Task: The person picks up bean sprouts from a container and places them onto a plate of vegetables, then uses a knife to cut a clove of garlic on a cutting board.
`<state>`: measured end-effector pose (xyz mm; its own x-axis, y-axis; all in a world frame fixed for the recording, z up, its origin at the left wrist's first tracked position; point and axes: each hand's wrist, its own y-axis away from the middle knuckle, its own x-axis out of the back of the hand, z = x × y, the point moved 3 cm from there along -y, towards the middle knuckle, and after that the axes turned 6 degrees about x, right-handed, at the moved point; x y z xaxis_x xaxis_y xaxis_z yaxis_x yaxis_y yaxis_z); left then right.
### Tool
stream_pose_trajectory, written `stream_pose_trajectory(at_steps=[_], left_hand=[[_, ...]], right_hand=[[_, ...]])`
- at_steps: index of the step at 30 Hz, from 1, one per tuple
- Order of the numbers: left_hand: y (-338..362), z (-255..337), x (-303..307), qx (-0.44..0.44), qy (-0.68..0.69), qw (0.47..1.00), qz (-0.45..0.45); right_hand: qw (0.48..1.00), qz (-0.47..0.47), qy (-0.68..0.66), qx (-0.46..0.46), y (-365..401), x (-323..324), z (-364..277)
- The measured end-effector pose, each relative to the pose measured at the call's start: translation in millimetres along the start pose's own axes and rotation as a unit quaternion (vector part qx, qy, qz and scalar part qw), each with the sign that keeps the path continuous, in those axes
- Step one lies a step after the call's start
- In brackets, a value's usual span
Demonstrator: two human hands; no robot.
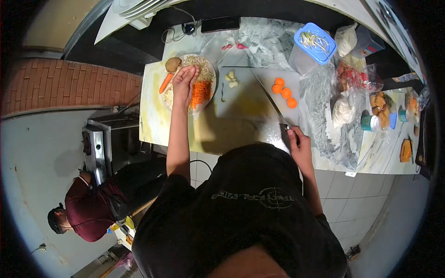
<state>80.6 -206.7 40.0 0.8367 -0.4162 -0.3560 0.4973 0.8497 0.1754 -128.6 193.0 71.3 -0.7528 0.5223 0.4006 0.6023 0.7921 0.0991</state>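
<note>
My left hand (184,82) is over a round plate (212,73), its fingertips pinched together; what they hold, if anything, is too small to make out. The plate carries shredded carrot (201,94), bean sprouts (197,61), a whole carrot (165,84) and a brown potato-like piece (173,64) at its edge. In my right hand (300,144) is the handle of a long knife (272,103), its blade pointing away from me across the cutting board (250,104). Several carrot slices (286,93) lie right of the blade, and peeled garlic cloves (231,79) lie left of it.
Small red shallots (242,46) lie behind the board. A clear container with a blue rim (316,44) stands at the back right, near several plastic bags (344,110) and a white tub (370,123). Another person (95,206) is beside a stove (94,150) at left.
</note>
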Motion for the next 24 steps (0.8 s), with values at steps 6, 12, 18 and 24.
stream_pose_trajectory(at_steps=[6, 12, 18, 24], left_hand=[[60.4, -44.0, -72.1, -0.013, -0.162, 0.982, -0.100], [96.0, -107.0, -118.5, -0.095, -0.349, 0.928, -0.085], [114.3, -113.7, -127.8, -0.193, -0.330, 0.923, -0.041], [108.9, -123.7, -118.1, -0.171, -0.277, 0.945, -0.034]], right_hand=[[1.000, -0.015, 0.019, -0.018, 5.1, 2.2, 15.9], [0.999, 0.001, 0.021, -0.040, 25.5, -0.8, 25.9], [0.995, 0.000, 0.079, -0.055, 44.6, -1.0, 30.3], [0.994, -0.007, 0.101, -0.043, 49.4, -1.9, 27.7]])
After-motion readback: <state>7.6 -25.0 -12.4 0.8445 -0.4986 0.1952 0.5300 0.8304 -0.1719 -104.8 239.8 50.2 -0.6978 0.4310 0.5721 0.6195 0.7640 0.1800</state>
